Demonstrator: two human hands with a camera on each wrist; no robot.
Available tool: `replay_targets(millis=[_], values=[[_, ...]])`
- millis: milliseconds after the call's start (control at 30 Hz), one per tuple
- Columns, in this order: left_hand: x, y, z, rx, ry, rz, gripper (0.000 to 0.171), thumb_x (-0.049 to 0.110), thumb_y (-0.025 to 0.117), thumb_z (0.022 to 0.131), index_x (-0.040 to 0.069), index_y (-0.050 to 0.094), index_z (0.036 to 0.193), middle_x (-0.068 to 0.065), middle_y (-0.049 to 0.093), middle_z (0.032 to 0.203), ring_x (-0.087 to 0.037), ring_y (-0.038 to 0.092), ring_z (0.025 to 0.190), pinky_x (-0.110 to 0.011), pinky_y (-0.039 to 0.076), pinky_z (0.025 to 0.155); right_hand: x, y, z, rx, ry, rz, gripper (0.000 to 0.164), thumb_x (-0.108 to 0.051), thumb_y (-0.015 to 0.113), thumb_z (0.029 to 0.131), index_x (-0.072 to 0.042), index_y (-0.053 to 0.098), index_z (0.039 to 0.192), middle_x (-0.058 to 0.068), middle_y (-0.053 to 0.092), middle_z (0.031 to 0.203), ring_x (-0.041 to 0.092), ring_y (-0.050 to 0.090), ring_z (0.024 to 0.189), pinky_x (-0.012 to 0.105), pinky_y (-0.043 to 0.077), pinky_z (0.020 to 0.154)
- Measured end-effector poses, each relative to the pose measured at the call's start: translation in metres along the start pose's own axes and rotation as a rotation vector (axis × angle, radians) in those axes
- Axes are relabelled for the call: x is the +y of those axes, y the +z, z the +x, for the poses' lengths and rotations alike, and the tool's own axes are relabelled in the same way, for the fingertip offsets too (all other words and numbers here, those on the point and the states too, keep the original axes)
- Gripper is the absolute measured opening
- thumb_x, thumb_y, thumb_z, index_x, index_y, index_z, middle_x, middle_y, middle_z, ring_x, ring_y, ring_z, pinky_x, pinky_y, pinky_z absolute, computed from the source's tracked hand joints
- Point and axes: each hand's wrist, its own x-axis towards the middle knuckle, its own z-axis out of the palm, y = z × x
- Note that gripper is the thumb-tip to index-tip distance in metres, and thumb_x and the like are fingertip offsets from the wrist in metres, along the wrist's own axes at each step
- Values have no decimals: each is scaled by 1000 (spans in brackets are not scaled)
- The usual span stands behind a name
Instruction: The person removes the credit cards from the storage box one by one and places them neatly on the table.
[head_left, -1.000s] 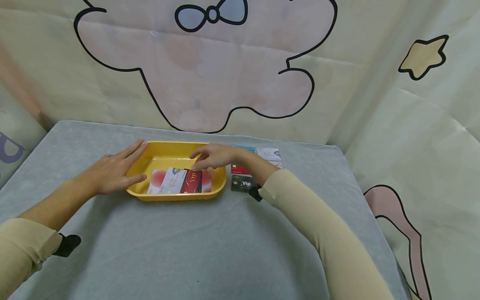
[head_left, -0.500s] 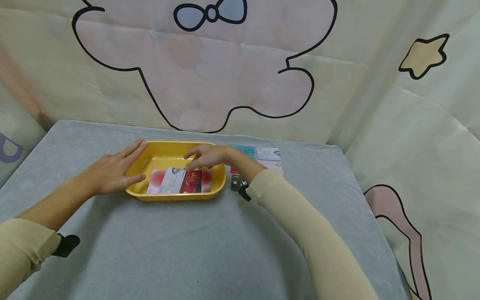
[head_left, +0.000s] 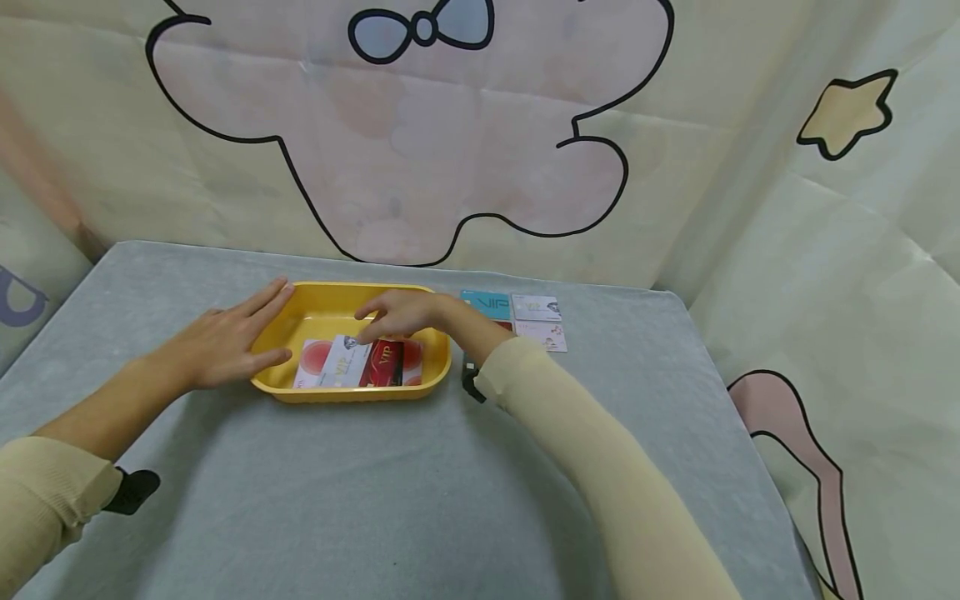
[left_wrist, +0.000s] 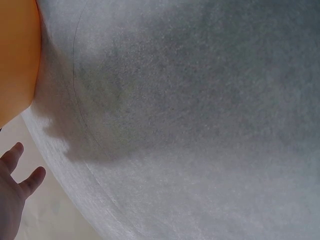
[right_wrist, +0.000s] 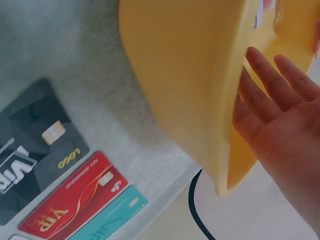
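A yellow plastic tray [head_left: 345, 396] stands on the cloth-covered table. Inside it lie several cards: a white VIP card [head_left: 345, 363], a red VIP card [head_left: 382, 364] and pink-patterned cards [head_left: 313, 360] partly beneath them. My left hand [head_left: 228, 342] rests at the tray's left rim with its fingers spread. My right hand [head_left: 401, 313] reaches over the right rim, its thumb tip at the upper edge of the white card; whether it touches is unclear. In the right wrist view its fingers [right_wrist: 280, 92] extend loosely, with nothing seen in them.
Right of the tray, cards lie in rows on the table: a teal card [head_left: 486, 304], white cards [head_left: 537, 307], a red card [right_wrist: 72, 200] and a black card [right_wrist: 37, 145]. My right forearm covers part of them. A printed curtain [head_left: 712, 208] hangs behind the table.
My right hand has shifted left over the tray, from the red card toward the white one. More of the teal card shows; the black one is mostly covered. The left hand stays put.
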Motion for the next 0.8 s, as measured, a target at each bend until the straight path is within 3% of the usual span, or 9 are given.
replay_targets(millis=[333,800], values=[[-1,0,0,12,13,-5,92,49,56,96,6,6,160,-19,8,166,-48,42,134,-70,38,97,-5,6,12,-32,-6,-47,62,-41,60,95,-13,45,149,6,48,147,15,49,123,28,46,97],[-3,1,0,23,18,-7,92,49,56,96,7,6,160,-18,8,166,-48,43,133,-71,38,96,-13,9,19,-35,-24,-90,57,-38,59,97,-10,49,146,5,52,141,15,50,118,24,44,100]])
